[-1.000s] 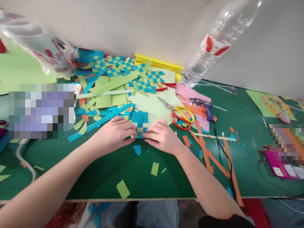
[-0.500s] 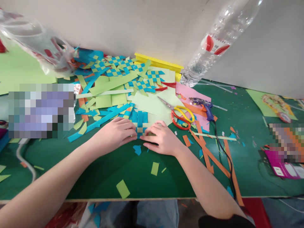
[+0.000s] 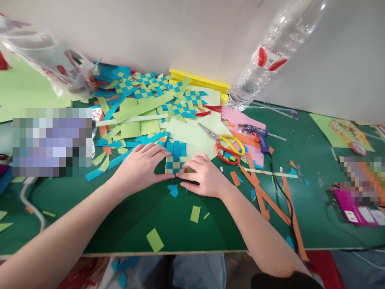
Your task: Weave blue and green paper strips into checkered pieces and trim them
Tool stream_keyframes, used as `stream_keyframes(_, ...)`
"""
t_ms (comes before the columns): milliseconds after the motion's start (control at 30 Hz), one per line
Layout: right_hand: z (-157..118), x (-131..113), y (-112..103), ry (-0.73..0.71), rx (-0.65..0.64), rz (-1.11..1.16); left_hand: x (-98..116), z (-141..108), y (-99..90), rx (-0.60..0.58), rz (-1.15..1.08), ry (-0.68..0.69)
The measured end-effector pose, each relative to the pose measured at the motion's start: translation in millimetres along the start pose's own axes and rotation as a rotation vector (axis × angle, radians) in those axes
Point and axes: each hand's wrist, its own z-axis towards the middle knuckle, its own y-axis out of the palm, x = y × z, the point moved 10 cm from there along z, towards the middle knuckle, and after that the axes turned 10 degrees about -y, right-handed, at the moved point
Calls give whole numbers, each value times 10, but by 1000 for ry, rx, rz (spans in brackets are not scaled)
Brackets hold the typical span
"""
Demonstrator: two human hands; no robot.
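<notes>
A small weave of blue and pale green paper strips (image 3: 176, 160) lies flat on the table between my hands, its blue strip ends pointing away from me. My left hand (image 3: 140, 164) is at its left side with fingers and thumb spread apart. The left thumb tip touches the lower edge, and the fingertips are by the upper left strips. My right hand (image 3: 203, 176) grips the weave's right part with bent fingers, which cover that side. A blue paper scrap (image 3: 173, 190) lies just below the weave.
Scissors (image 3: 229, 148) with red and yellow handles lie right of the weave, near a purple glue gun (image 3: 261, 140) with a black cord. Behind are woven pieces (image 3: 180, 109) and loose strips. A plastic bottle (image 3: 264, 60) stands at the wall; orange strips (image 3: 267, 194) lie at right.
My left hand has shifted slightly away from the weave and its thumb and fingers have spread, showing more of the checked left part. My right hand has stayed nearly in place.
</notes>
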Motion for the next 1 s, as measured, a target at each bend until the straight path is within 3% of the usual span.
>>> stream_keyframes(200, -3, 5, -8, 9, 2, 12, -23, -2, 44, -40, 9, -29)
stream_keyframes(533, -16, 49, 7, 63, -33, 28, -67, -11, 4, -3, 25, -79)
stream_keyframes(1000, -10, 54, 8, 84, -55, 8, -46, -13, 15, -30, 67, -68)
